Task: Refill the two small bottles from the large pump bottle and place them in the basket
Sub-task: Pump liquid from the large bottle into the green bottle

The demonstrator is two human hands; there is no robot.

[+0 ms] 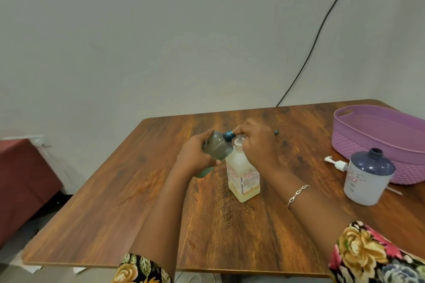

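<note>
Green bottle point(217, 148) is held tilted above the table point(142, 190), its blue neck point(229, 135) angled to the right and touching or just beside the nozzle of the pump bottle point(242, 173). Pump bottle stands upright mid-table, pale yellow liquid low in it.

Step in hand, as judged: dispensing into the first small bottle. To do it well: keep the neck directly under the nozzle tip, press the pump slowly and fully, hold the green bottle steady at a tilt that does not spill; watch the fill level through the wall.

Left hand point(195, 156) is wrapped around the green bottle's body, fingers closed on it. Right hand point(255, 142) sits over the pump head point(239, 140), fingers curled down onto it; thumb and forefinger seem to pinch at the neck or nozzle, exact contact not resolvable.

Second bottle point(368, 177), white with a dark top, stands uncapped near the right edge, its removed pump point(336, 163) lying just beside it. A small dark cap point(276, 132) lies beyond the right hand. Purple basket point(358, 142) sits behind the second bottle; nothing visible inside.
</note>
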